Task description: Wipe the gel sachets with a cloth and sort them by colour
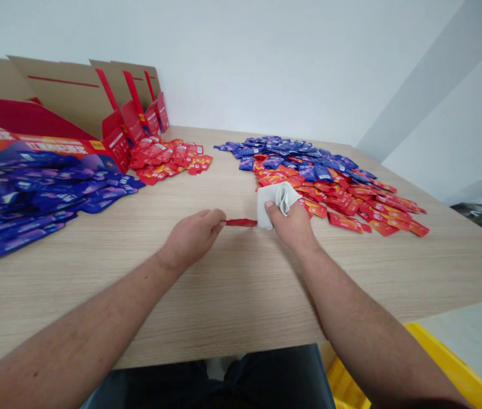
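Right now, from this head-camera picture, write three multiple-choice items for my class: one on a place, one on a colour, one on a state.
1. Where on the table do the printed cardboard cartons stand?
A. Far left end
B. Far right end
C. Beside the right hand

2. What colour is the strip pinched in the left hand?
A. Blue
B. Red
C. Yellow

3. What state is the white cloth in?
A. Lying in a pile
B. Tucked inside a carton
C. Gripped in the right hand

Answers:
1. A, as they stand behind the blue sachets at the far left.
2. B, as it shows red between the fingers and the cloth.
3. C, as the right hand closes on it, against the strip's end.
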`<state>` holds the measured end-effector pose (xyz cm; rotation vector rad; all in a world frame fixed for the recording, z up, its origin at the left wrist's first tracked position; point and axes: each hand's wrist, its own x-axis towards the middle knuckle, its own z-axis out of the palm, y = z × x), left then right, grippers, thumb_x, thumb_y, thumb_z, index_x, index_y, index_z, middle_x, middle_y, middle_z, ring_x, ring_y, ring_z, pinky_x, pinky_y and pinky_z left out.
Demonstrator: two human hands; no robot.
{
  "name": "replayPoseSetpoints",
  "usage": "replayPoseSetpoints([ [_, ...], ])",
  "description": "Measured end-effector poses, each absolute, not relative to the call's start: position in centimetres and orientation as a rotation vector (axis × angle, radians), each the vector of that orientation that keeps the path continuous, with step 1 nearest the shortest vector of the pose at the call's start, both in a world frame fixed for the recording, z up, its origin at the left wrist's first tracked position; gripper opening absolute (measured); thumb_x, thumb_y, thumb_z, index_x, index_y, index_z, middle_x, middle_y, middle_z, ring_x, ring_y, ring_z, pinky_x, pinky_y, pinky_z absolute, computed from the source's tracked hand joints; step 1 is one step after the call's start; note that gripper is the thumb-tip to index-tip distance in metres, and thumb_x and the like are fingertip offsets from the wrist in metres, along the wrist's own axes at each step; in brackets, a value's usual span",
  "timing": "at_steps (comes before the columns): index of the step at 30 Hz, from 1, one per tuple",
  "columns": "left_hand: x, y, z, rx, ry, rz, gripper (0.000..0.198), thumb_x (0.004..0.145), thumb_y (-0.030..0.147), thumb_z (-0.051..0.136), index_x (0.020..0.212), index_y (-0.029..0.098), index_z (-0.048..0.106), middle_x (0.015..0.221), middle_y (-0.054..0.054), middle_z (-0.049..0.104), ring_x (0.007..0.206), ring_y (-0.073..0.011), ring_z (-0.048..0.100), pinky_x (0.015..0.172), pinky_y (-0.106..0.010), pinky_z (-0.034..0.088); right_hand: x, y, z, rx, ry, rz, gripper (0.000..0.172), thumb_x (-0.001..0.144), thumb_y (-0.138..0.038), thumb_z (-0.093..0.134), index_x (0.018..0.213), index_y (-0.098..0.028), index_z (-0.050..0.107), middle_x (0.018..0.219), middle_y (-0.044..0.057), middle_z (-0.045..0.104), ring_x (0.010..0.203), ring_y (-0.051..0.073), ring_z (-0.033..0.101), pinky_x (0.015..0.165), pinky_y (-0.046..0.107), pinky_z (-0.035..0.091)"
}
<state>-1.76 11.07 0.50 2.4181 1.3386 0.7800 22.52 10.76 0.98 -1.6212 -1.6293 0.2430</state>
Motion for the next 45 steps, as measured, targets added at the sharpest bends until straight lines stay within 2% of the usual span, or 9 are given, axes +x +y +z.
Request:
replayPoseSetpoints([
  [4, -1.6, 11.1, -0.1, 2.128, 1.328, 0.831, 0.013, 0.091, 0.029, 0.053, 0.093, 0.023, 0.065, 0.07, 0.0, 0.067, 0.066, -0.0174, 0.062, 0.066, -0.027, 0.042, 22.5, 10.9, 0.8, -1.666, -1.657, 0.284, 0.037, 0.091, -0.041, 0.054, 0.118, -0.017, 0.063, 0.117, 0.011, 0.072, 0.112, 0.026, 0.065, 0.095, 0.036, 0.048],
  [10, -1.1, 11.8, -2.3, 1.771, 1.174, 0.82, 0.018, 0.075, 0.015, 0.058, 0.09, 0.021, 0.068, 0.077, -0.001, 0.074, 0.07, -0.0169, 0.067, 0.064, -0.025, 0.047, 22.0, 10.6, 0.3, -1.717, -1.854, 0.352, 0.029, 0.09, -0.039, 0.056, 0.109, -0.019, 0.066, 0.105, 0.01, 0.074, 0.1, 0.025, 0.068, 0.084, 0.033, 0.049],
  [14, -0.4, 11.6, -2.2, 1.699, 1.204, 0.816, 0.009, 0.077, 0.024, 0.061, 0.081, 0.02, 0.067, 0.07, -0.001, 0.069, 0.063, -0.0163, 0.061, 0.058, -0.025, 0.043, 20.8, 10.1, -0.1, -1.767, -1.967, 0.355, 0.029, 0.091, -0.042, 0.055, 0.105, -0.019, 0.067, 0.098, 0.01, 0.074, 0.091, 0.025, 0.069, 0.076, 0.033, 0.049],
  [17, 0.0, 11.5, -1.7, 1.818, 1.299, 0.833, 0.011, 0.077, 0.03, 0.065, 0.071, 0.021, 0.063, 0.064, 0.001, 0.062, 0.06, -0.0155, 0.054, 0.056, -0.026, 0.037, 19.7, 9.8, -0.4, -1.719, -2.076, 0.35, 0.032, 0.091, -0.043, 0.056, 0.107, -0.019, 0.067, 0.099, 0.011, 0.074, 0.091, 0.025, 0.069, 0.075, 0.031, 0.049],
  [22, 0.2, 11.3, -1.5, 1.766, 1.197, 0.923, 0.01, 0.071, 0.019, 0.063, 0.076, 0.021, 0.055, 0.062, 0.005, 0.054, 0.058, -0.0131, 0.046, 0.055, -0.024, 0.034, 19.3, 9.4, -0.1, -1.653, -2.104, 0.359, 0.034, 0.091, -0.043, 0.056, 0.113, -0.02, 0.067, 0.099, 0.01, 0.074, 0.089, 0.023, 0.068, 0.075, 0.03, 0.047],
  [28, 0.0, 11.2, -1.9, 1.659, 1.031, 0.849, 0.013, 0.065, 0.014, 0.056, 0.075, 0.021, 0.049, 0.061, 0.006, 0.049, 0.057, -0.0111, 0.042, 0.054, -0.022, 0.032, 19.4, 9.3, -0.2, -1.591, -2.104, 0.436, 0.029, 0.092, -0.041, 0.054, 0.106, -0.021, 0.068, 0.094, 0.008, 0.074, 0.082, 0.022, 0.068, 0.07, 0.029, 0.047],
  [34, 0.0, 11.7, -2.9, 1.472, 1.039, 0.881, 0.012, 0.067, 0.015, 0.054, 0.076, 0.02, 0.05, 0.06, 0.006, 0.053, 0.055, -0.0107, 0.046, 0.052, -0.021, 0.03, 20.9, 10.4, -0.3, -2.015, -1.992, 0.223, 0.038, 0.091, -0.047, 0.052, 0.103, -0.015, 0.068, 0.093, 0.017, 0.073, 0.083, 0.028, 0.069, 0.066, 0.033, 0.047],
  [40, 0.1, 11.8, -3.4, 1.483, 0.977, 0.92, 0.015, 0.067, 0.014, 0.058, 0.076, 0.02, 0.048, 0.064, 0.006, 0.053, 0.059, -0.0103, 0.046, 0.055, -0.021, 0.033, 19.4, 9.4, -0.3, -1.629, -2.149, 0.386, 0.032, 0.096, -0.045, 0.049, 0.109, -0.021, 0.066, 0.099, 0.008, 0.074, 0.09, 0.022, 0.069, 0.074, 0.028, 0.048],
  [45, 0.1, 11.8, -3.5, 1.443, 0.982, 0.912, 0.017, 0.065, 0.013, 0.055, 0.077, 0.021, 0.045, 0.059, 0.007, 0.047, 0.055, -0.0095, 0.041, 0.052, -0.021, 0.027, 20.0, 9.8, -0.1, -2.058, -2.053, 0.289, 0.04, 0.094, -0.05, 0.05, 0.102, -0.015, 0.068, 0.093, 0.015, 0.072, 0.085, 0.025, 0.069, 0.07, 0.031, 0.046],
])
